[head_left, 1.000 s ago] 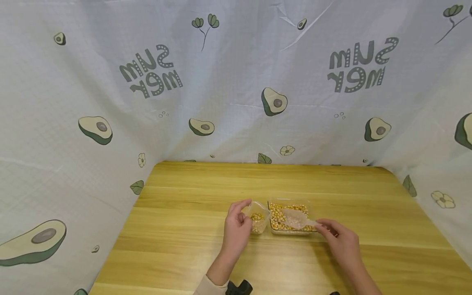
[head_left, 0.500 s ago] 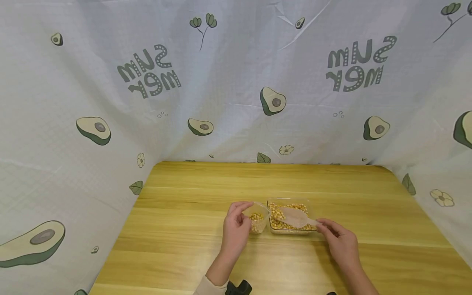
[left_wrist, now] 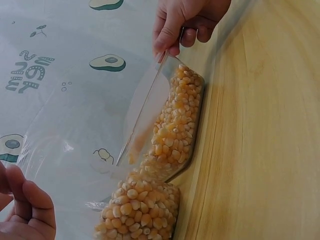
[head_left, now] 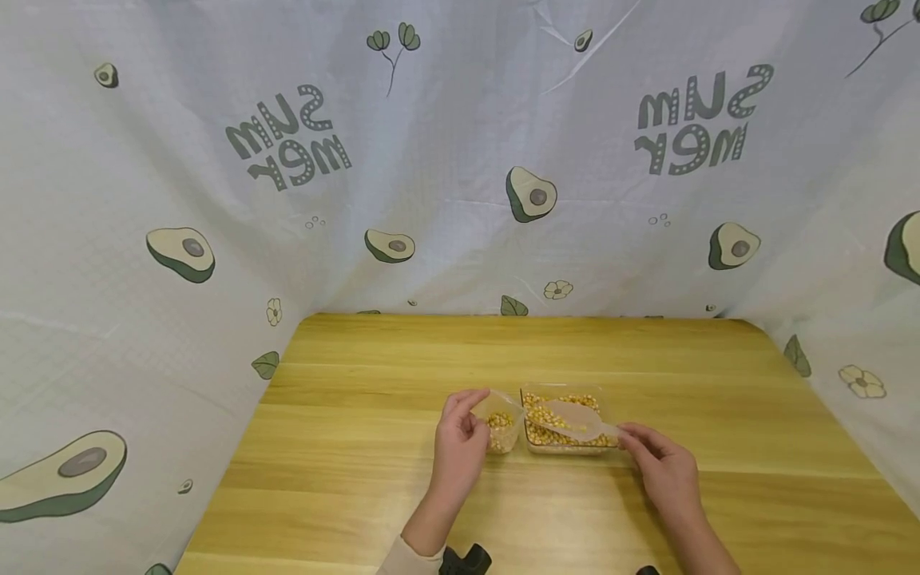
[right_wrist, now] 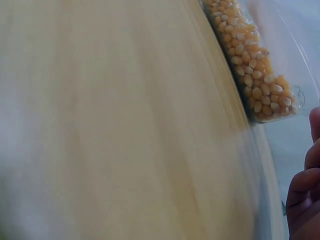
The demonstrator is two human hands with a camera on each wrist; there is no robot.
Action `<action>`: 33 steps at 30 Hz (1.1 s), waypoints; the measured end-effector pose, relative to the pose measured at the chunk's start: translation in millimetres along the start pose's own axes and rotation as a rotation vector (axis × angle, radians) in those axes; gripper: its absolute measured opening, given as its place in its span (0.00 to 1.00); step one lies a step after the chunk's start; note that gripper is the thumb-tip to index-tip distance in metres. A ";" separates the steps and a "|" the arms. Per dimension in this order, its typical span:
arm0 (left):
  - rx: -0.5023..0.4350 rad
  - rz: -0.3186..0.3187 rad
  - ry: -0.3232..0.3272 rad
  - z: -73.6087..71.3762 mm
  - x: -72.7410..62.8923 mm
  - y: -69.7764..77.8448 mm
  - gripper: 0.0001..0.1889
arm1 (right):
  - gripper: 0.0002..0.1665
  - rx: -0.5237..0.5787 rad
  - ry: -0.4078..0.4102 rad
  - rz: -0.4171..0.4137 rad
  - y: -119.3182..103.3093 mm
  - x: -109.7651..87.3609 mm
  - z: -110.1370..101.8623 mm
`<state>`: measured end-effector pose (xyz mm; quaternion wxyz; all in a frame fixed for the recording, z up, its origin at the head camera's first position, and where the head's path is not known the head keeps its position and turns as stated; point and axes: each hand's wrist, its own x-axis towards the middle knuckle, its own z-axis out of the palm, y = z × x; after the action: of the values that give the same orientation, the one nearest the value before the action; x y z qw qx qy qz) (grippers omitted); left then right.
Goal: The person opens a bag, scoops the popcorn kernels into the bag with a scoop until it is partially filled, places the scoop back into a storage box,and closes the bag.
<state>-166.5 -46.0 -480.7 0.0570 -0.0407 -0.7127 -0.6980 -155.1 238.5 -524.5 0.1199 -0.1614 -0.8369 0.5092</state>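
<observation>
In the head view my left hand grips the rim of a clear plastic bag, which stands on the table with kernels in its bottom. My right hand pinches the handle of a translucent scoop. The scoop is over a clear rectangular container of corn kernels, its front end at the bag's mouth. Loose kernels show through the scoop in the left wrist view, where its tip slopes down toward the bag. The right wrist view has the container's kernels beside my right fingers.
The bag and container stand side by side on a wooden table. A white curtain printed with avocados rises behind the table and along both sides. A dark device sits by my left wrist.
Kernels now show along the scoop's front and near edge, and the scoop has tilted a little. The bag's mouth has shifted shape slightly; both hands stay almost in place.
</observation>
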 end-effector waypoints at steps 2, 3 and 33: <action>0.002 0.005 0.000 0.2 0.6 -0.6 0.25 | 0.22 0.011 -0.003 0.000 -0.8 0.3 -0.3; 0.001 0.005 0.000 0.3 0.8 -0.8 0.25 | 0.22 0.021 0.000 -0.002 -1.4 0.4 -0.4; -0.028 0.006 -0.014 1.7 -1.8 0.8 0.26 | 0.17 0.102 -0.011 -0.118 -39.8 -9.1 -25.9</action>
<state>-164.6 -44.2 -480.1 0.0533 -0.0485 -0.7030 -0.7075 -143.2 238.9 -477.6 0.1530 -0.1027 -0.8184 0.5443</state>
